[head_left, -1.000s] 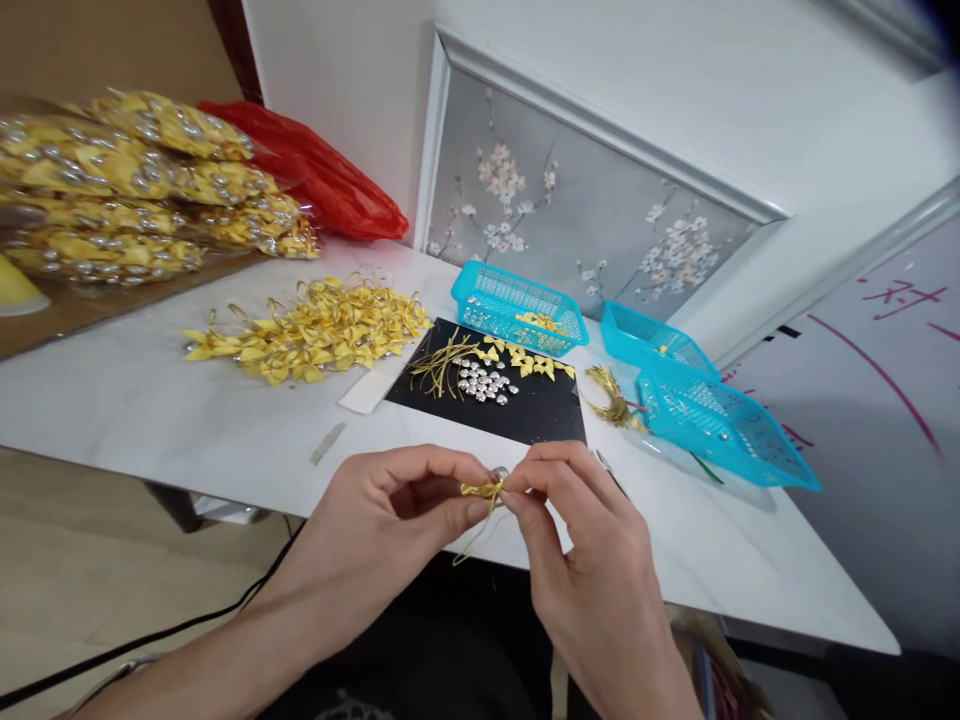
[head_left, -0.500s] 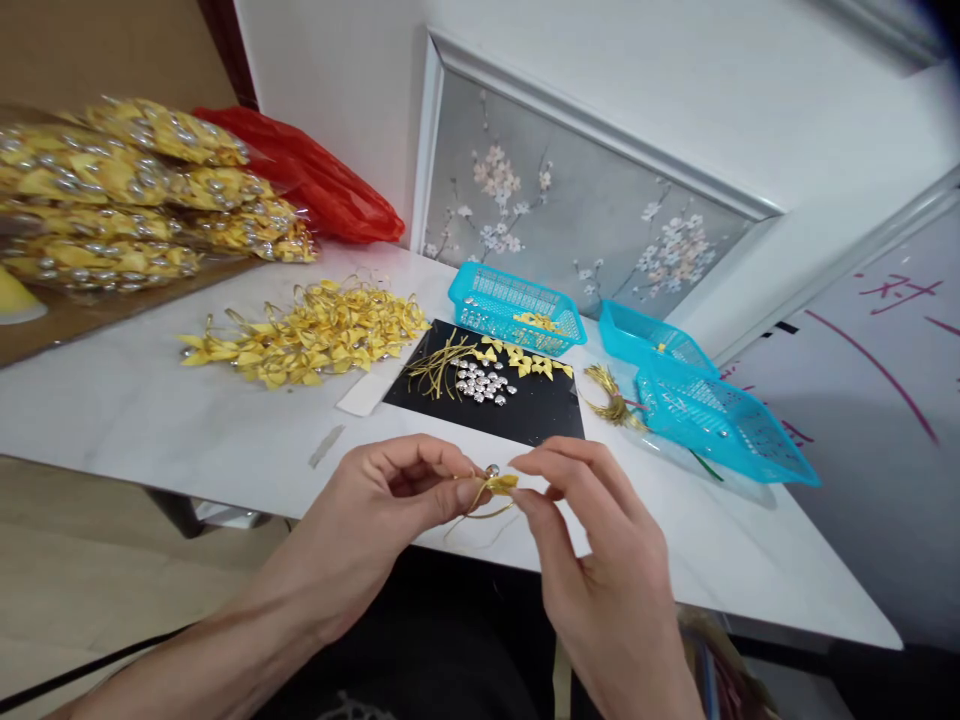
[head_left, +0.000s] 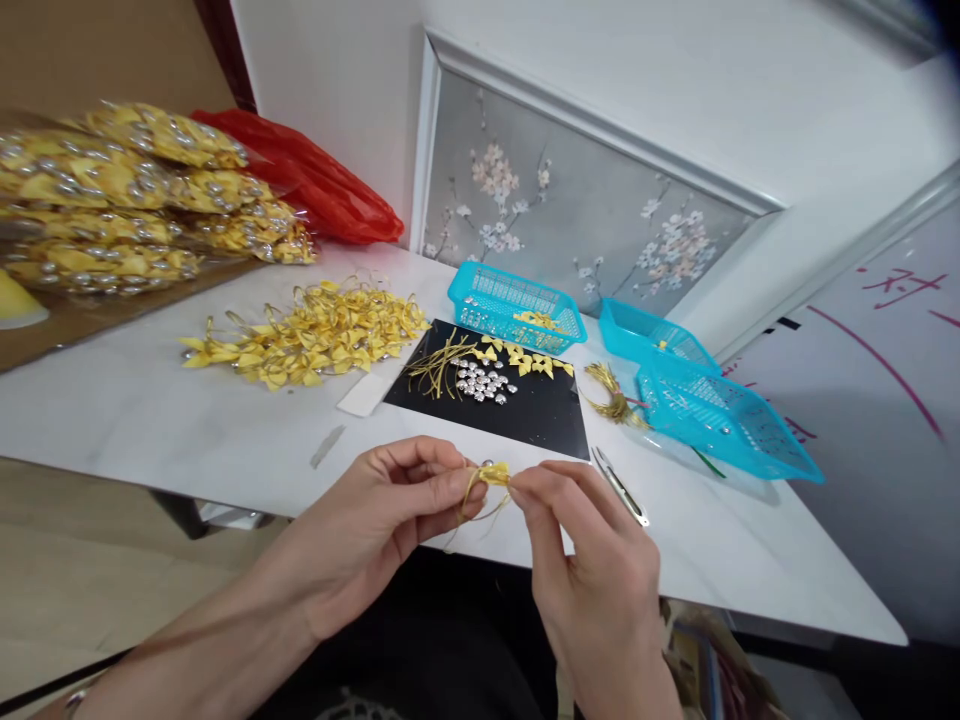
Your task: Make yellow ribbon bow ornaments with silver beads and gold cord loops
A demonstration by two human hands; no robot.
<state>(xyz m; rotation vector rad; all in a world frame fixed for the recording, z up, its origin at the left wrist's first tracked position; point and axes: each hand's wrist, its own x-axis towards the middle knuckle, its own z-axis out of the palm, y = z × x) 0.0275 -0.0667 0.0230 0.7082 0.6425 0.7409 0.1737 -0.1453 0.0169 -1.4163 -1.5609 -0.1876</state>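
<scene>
Both hands (head_left: pixel 480 540) pinched, fingers (head_left: pixel 517 490) together

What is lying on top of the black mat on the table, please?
On the black mat lie a cluster of silver beads, a bundle of gold cords and a row of yellow bows. No hand or thing covers the mat.

bright, even light | soft shadows | edges warped (wide lens)

Both forearms are showing bare, no sleeves reaching them. The left wrist is wearing a thin silvery bracelet (head_left: pixel 75 697); the fingers are wearing no rings.
</scene>
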